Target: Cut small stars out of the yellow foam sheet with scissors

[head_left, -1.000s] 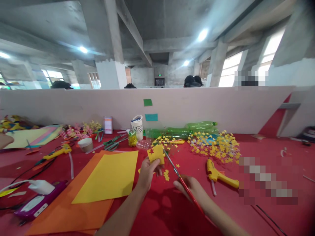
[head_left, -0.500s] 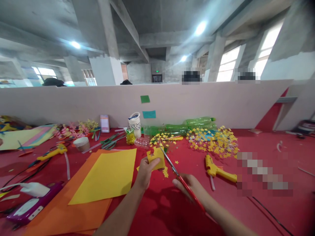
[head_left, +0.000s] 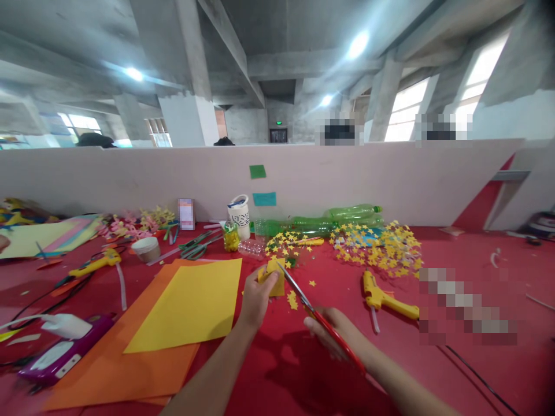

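Between the thumb and fingers of my left hand (head_left: 256, 296) is a small yellow piece of paper (head_left: 277, 284). My right hand (head_left: 336, 332) grips red-handled scissors (head_left: 299, 293), their blade tips at the paper's upper right edge. Just below the paper lies a yellow scrap (head_left: 292, 300). A loose yellow star (head_left: 313, 283) rests on the red table to the right. Beyond my hands, a pile of yellow stars (head_left: 392, 248) spreads out. To the left, a large yellow sheet (head_left: 191, 306) lies over orange sheets (head_left: 125, 381).
A yellow glue gun (head_left: 385, 299) lies at right, another glue gun (head_left: 95, 263) at left. Green plastic bottles (head_left: 353, 214), a white cup (head_left: 239, 216) and green-handled scissors (head_left: 197, 245) sit along the white partition (head_left: 130, 179). A purple power strip (head_left: 65, 352) with cables is at near left.
The yellow paper in my left hand has turned and shifted slightly left, along with the scissor tips. My view has moved a little.
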Tool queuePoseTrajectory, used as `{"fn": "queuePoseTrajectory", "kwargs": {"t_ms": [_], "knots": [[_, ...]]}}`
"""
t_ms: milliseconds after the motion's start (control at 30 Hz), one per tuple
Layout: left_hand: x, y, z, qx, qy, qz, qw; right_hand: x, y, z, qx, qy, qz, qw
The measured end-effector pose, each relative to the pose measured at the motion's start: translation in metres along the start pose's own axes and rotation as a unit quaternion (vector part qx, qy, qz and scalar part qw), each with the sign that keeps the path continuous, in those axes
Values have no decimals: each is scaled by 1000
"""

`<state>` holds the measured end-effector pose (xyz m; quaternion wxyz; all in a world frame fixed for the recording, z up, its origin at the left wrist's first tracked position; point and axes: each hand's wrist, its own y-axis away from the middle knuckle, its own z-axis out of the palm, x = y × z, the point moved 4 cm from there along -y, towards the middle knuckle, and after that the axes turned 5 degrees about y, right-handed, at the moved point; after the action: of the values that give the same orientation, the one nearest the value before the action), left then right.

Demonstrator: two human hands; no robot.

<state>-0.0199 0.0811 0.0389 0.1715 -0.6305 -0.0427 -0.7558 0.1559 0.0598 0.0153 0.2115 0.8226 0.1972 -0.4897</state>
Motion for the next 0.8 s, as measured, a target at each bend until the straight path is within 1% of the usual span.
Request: {"fn": "queuePoseTrajectory", "kwargs": {"t_ms": [167,433,633,800], "knots": [[5,2,-1,-1,-14,10,1000,4,-1,1,6,-6,16,1000],[2,2,1,-2,27,14,1000,3,1,4,15,-22,21,999],[0,3,2,14,40,-13,999,4,0,5,8,-44,46,998],[0,4,2,24,34,-27,999,2,0,5,-3,-34,34,999]]}}
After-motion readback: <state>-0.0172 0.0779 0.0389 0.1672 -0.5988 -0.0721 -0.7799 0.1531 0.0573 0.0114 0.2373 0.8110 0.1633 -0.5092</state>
